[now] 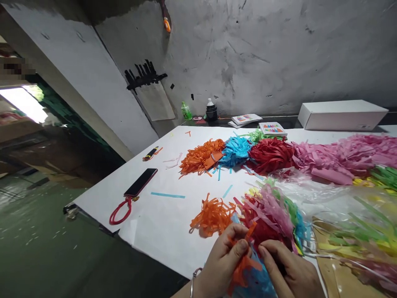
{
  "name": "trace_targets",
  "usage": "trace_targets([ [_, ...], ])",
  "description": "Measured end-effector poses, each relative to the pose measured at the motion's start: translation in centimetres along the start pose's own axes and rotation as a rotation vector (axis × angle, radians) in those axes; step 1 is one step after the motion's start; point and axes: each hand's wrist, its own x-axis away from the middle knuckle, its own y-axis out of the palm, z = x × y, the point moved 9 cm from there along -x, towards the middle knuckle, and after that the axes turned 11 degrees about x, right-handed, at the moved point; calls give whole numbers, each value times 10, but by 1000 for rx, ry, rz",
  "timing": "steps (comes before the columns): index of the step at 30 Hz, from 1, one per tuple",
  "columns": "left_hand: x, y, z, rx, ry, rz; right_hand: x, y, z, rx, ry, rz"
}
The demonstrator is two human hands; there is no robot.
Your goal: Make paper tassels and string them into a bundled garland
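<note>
— Currently, one loose orange pile (pixel 212 215) lies just left of your left hand (pixel 223 256); that hand and your right hand (pixel 291 269) both pinch one orange strip bundle (pixel 243 268) at the near edge.
— Confirmed. Judge that pile as remaining. Far row, apparently finished: one orange heap (pixel 201 156), one blue heap (pixel 236 151), one red heap (pixel 271 155), one pink heap (pixel 313 161).

Only 1 view is given, from a camera worn on the person's head. It looks forward and down across the white table (pixel 161 227) toward the grey wall (pixel 279 54), rolled so the table's edge slants. It sits close above the left hand (pixel 221 258) and right hand (pixel 291 269), both cut by the bottom edge; the floor (pixel 37 248) fills the lower left.
</note>
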Motion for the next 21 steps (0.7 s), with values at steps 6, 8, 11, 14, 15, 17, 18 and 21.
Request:
trace_targets([
  [6,4,-2,9,-374,55,-19,-1,8,-5,-8,-115,-160],
  [8,5,-3,5,-405,8,-51,-2,11,0,-56,-44,-187],
  [11,4,-4,11,-465,43,-64,-2,14,12,-158,143,-168],
  [14,3,0,26,-576,161,-53,4,27,22,-391,338,-222],
  [15,3,1,29,-610,186,-50,5,32,22,-482,380,-245],
  [17,4,4,31,-634,204,-50,6,35,23,-602,425,-250],
  [18,4,4,31,-626,196,-41,6,33,23,-612,431,-229],
  [21,4,-2,30,-558,178,55,1,21,21,-501,375,-146],
])
